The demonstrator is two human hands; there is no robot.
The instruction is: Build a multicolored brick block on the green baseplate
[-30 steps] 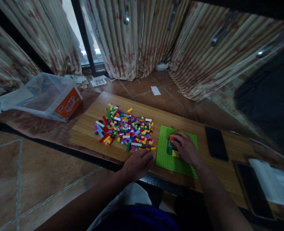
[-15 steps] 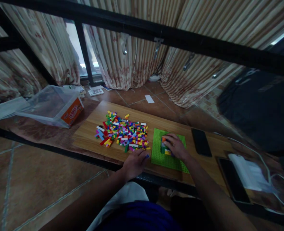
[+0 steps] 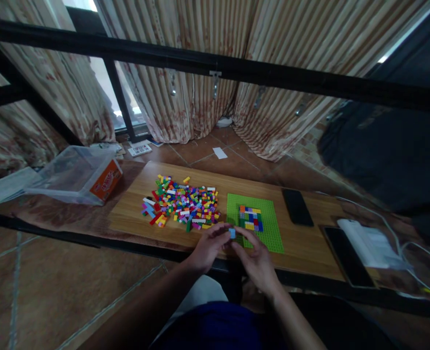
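Observation:
A light blue toy brick [image 3: 232,233] is pinched in the fingers of my left hand [image 3: 209,247], over the front part of the wooden board. My right hand [image 3: 258,262] comes in from the other side. Its thumb and forefinger are apart, with the fingertips close to the brick; whether they touch it I cannot tell. Just beyond both hands lies a green baseplate [image 3: 271,226]. On it sits a rectangular patch of coloured bricks [image 3: 251,218], including yellow, blue, white, red and green ones. A loose pile of mixed bricks [image 3: 188,201] spreads to the left of the plate.
A clear plastic box [image 3: 72,172] with an orange label stands at the far left. Right of the baseplate are a black phone [image 3: 297,207], a larger dark device [image 3: 348,256], a white object [image 3: 363,243] and a white cable [image 3: 386,221]. The wooden board [image 3: 127,211] lies beneath the bricks.
My right hand has left the bricks on the baseplate and moved back toward my left hand, uncovering the patch. A light blue brick now shows between the hands. The view has shifted slightly.

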